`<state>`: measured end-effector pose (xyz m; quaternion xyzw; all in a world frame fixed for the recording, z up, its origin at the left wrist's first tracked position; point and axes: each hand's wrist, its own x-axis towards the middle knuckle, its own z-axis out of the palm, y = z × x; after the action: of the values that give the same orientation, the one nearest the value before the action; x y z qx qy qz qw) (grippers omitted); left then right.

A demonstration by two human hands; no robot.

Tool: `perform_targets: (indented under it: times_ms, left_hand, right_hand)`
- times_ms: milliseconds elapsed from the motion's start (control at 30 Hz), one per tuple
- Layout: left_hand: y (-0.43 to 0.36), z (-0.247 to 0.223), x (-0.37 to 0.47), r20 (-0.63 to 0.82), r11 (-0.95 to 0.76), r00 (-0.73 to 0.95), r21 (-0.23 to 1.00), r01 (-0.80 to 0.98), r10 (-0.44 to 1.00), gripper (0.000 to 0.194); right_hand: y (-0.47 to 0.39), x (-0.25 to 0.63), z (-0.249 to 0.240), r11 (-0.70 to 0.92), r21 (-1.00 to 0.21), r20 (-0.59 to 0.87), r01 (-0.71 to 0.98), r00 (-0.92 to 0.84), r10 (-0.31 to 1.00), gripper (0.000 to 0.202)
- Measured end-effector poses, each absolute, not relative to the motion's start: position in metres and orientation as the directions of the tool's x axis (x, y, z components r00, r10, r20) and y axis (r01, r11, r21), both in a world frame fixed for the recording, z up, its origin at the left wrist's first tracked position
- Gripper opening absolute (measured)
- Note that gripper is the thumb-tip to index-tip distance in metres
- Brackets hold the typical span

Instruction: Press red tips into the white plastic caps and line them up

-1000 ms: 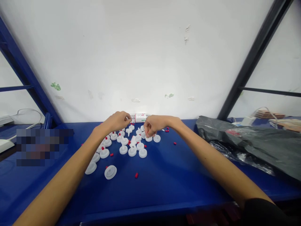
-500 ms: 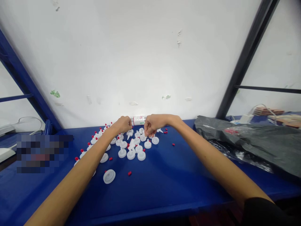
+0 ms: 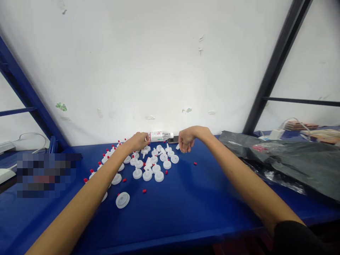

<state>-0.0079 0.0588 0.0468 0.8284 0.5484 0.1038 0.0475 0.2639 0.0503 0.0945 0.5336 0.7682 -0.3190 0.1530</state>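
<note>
Head view. Both forearms reach forward from the lower corners over a blue tabletop [image 3: 170, 219]. Left hand [image 3: 139, 141] palm-down at the far edge of the cluster; right hand [image 3: 186, 139] bent down at the wrist, knuckles high, fingertips toward the table, well apart from the left.

Between and below them: white round plastic nozzle caps [image 3: 159, 176], loosely scattered, some upright, some tipped. More, fitted with red tips, run in rows along the left forearm, which hides part of them. Small red plastic tip covers [image 3: 144, 191] lie loose about. Behind, near the wall, a clear plastic bottle with a white-and-red label [image 3: 156, 136] on its side; dark flat rectangular object [image 3: 173, 139] by its neck, partly hidden by the right hand. Crumpled grey plastic sheeting [image 3: 276, 156] right of the right forearm.

Left fingers bent, near the bottle's base; right fingers curled, beside a white piece. Whether either grips anything: cannot tell.
</note>
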Motion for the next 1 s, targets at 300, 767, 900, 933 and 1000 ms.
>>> perform_targets:
  times_ms: [300, 767, 900, 933, 1000]
  left_hand:
    - [0.039, 0.074, -0.031, 0.217, -0.457, 0.414, 0.218, 0.862, 0.884, 0.04]
    - [-0.039, 0.015, -0.152, 0.209, -0.218, 0.099, 0.691, 0.689, 0.973, 0.077]
    - [-0.038, 0.015, -0.138, 0.249, -0.286, 0.17, 0.566, 0.773, 0.953, 0.07]
    - [-0.037, 0.016, -0.136, 0.244, -0.28, 0.174, 0.522, 0.805, 0.954, 0.068]
    - [-0.034, 0.016, -0.133, 0.232, -0.272, 0.182, 0.452, 0.85, 0.956, 0.063]
  right_hand:
    - [0.051, 0.265, 0.092, 0.234, -0.285, -0.515, 0.93, -0.354, 0.78, 0.023]
    - [0.007, 0.132, 0.052, 0.759, -0.195, 0.213, 0.621, -0.729, 0.651, 0.084]
    - [0.012, 0.069, 0.031, 0.798, -0.181, 0.143, 0.575, -0.787, 0.6, 0.078]
    - [0.016, 0.059, 0.027, 0.804, -0.168, 0.148, 0.57, -0.792, 0.592, 0.076]
    - [0.023, 0.047, 0.021, 0.805, -0.157, 0.176, 0.572, -0.786, 0.593, 0.071]
